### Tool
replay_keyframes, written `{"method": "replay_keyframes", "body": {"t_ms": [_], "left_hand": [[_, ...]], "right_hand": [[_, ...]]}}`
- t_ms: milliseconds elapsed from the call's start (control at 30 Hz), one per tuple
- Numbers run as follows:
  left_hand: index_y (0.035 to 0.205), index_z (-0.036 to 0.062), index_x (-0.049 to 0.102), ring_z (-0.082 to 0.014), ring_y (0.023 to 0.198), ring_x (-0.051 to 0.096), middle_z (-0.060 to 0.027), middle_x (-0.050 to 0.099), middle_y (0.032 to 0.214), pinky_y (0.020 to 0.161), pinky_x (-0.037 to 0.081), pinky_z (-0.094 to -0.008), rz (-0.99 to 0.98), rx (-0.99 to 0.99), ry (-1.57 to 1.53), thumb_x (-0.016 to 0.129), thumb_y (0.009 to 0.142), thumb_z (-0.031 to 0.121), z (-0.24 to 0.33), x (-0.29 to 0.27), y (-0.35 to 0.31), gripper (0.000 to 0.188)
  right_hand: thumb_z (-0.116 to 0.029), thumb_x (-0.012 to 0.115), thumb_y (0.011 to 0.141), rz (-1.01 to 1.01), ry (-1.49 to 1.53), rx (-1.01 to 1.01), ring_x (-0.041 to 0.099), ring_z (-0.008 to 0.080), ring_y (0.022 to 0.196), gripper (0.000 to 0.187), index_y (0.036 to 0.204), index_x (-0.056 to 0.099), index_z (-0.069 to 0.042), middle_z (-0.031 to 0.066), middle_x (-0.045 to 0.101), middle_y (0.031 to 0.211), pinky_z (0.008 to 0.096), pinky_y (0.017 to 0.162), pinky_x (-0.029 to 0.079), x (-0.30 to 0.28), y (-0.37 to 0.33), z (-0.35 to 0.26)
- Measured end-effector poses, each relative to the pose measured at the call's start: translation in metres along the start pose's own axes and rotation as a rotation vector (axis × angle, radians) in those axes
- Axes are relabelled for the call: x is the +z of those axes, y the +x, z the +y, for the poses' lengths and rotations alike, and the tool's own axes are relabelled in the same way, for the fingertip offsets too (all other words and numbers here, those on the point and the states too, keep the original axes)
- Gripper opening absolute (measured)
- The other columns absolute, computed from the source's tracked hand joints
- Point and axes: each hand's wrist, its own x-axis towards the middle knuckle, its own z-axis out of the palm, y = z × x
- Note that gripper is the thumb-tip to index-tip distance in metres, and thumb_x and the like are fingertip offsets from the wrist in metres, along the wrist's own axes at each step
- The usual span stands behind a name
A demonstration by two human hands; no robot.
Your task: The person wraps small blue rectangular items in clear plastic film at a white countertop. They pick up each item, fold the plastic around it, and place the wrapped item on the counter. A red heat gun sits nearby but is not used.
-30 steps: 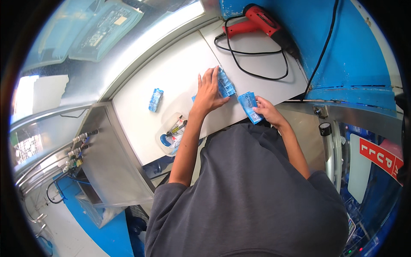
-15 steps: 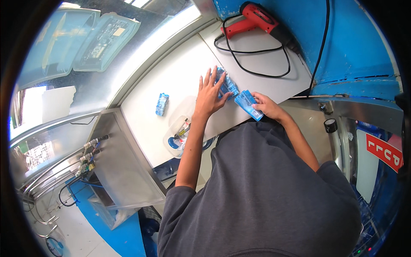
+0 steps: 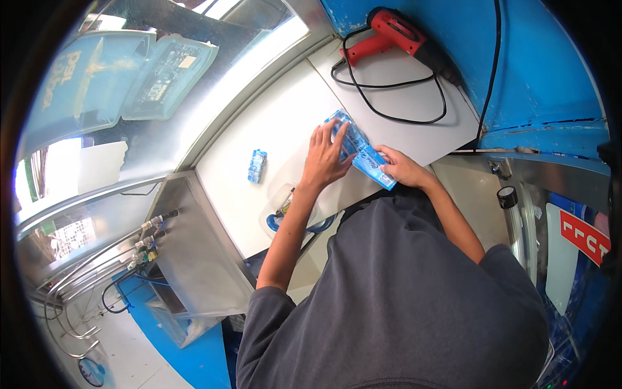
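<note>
Left hand (image 3: 324, 155) spread, half hiding the blue pile (image 3: 354, 139); can't see contact from here. Right hand (image 3: 404, 171) pinches a pack (image 3: 372, 166), pile's five o'clock. From the hands: tub (image 3: 270, 204) eight o'clock, forearm-covered; gun (image 3: 396, 32) one; wall (image 3: 538, 71) two. Table (image 3: 223, 162) white.

Left forearm (image 3: 293, 227) angles up and inward; left hand (image 3: 321, 162) back uppermost, fingers arched and parted, thumb extended to the right. Grip unclear. Right forearm (image 3: 455, 219) slants up and leftward; right hand (image 3: 405, 172) turned inward, thumb opposed to fingers in a pinch. Hands near each other, apart, ahead of torso (image 3: 395, 292).
</note>
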Motion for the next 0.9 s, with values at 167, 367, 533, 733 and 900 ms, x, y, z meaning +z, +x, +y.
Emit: {"method": "replay_keyframes", "body": {"t_ms": [167,367,533,733,900], "left_hand": [[0.139,0.0113,0.054,-0.0338,0.124,0.046,-0.0117,0.05,0.133,0.103,0.04,-0.0466,0.093,-0.134,-0.181,0.083,0.077,0.028,0.01,0.013,-0.003,0.07],[0.136,0.0152,0.061,-0.0315,0.116,0.05,-0.0093,0.053,0.129,0.099,0.043,-0.0434,0.172,-0.175,-0.166,0.08,0.08,0.022,0.011,0.021,-0.004,0.059],[0.135,0.0144,0.06,-0.0317,0.115,0.051,-0.0106,0.053,0.128,0.099,0.043,-0.0435,0.188,-0.12,-0.062,0.077,0.083,0.019,0.011,0.024,-0.004,0.055],[0.135,0.0146,0.06,-0.0288,0.109,0.055,-0.0087,0.056,0.123,0.092,0.047,-0.0413,0.185,-0.067,0.078,0.072,0.085,0.013,0.008,0.028,-0.006,0.051],[0.121,0.0107,0.066,-0.0265,0.098,0.061,-0.0072,0.061,0.111,0.08,0.052,-0.0383,0.228,-0.006,0.083,0.07,0.086,0.012,0.0,0.026,-0.001,0.035]], "right_hand": [[0.006,0.047,0.09,-0.004,0.006,0.002,0.06,0.0127,0.106,0.064,0.152,0.034,0.003,0.01,0.061,0.125,0.0257,0.091,0.049,-0.001,-0.009,0.005],[0.003,0.047,0.09,-0.061,0.033,-0.003,0.057,0.013,0.112,0.066,0.154,0.033,0.0,0.0097,0.057,0.134,0.0266,0.096,0.047,-0.004,-0.012,0.0],[-0.004,0.052,0.089,-0.328,-0.2,-0.024,0.054,0.018,0.118,0.067,0.154,0.036,-0.006,0.0116,0.055,0.137,0.0308,0.104,0.04,0.0,-0.016,-0.016],[0.004,0.047,0.088,-0.321,-0.302,0.075,0.06,0.0153,0.098,0.06,0.146,0.04,-0.008,0.0141,0.063,0.123,0.0288,0.087,0.047,0.013,-0.024,-0.017],[0.008,0.047,0.086,-0.073,-0.018,0.001,0.059,0.0081,0.083,0.069,0.149,0.03,-0.014,0.0125,0.064,0.115,0.0251,0.073,0.049,0.02,-0.028,-0.001]]}}
